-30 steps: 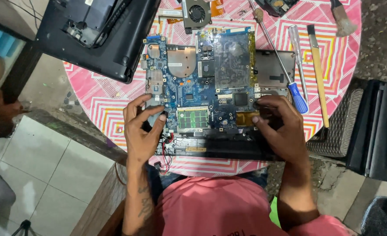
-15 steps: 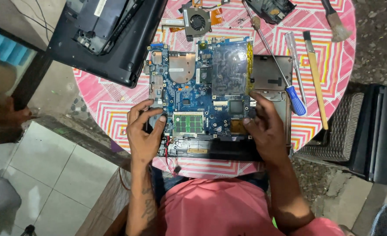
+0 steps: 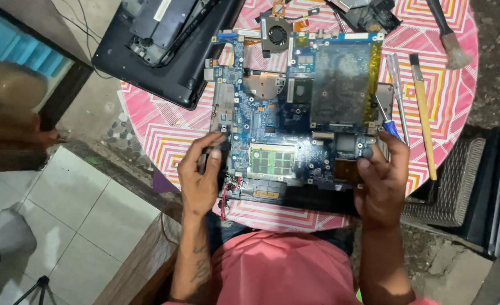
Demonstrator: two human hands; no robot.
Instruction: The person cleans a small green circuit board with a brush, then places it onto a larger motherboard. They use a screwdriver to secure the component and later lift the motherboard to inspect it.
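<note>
— so, how far along does this look?

— fairly deep in, i'd judge. the blue laptop motherboard [image 3: 295, 118] lies bare, resting on the black lower laptop shell [image 3: 295, 195] on the round table with the pink-and-white zigzag cloth [image 3: 165, 141]. the small black cooling fan with copper fins [image 3: 276, 35] already lies apart at the board's top edge, and a second black laptop casing [image 3: 171, 45] sits opened at the upper left. the green memory module [image 3: 272, 160] is in its slot, so the board isn't fully stripped, and whether it is free of the shell i can't tell.

— and the hands?

— the left hand [image 3: 202, 175] is half curled at the board's left edge, fingers bent over a dark part there; it looks like a light pinch, but what exactly it grips is hidden. the right hand [image 3: 381, 181] is curled round the lower right corner, thumb on top, fingers under the edge.

— tools?

— untouched: a blue-handled screwdriver [image 3: 387, 121] just beside the right hand, a clear-handled screwdriver [image 3: 395, 85], and a yellow-handled brush [image 3: 424, 121] further right.
</note>
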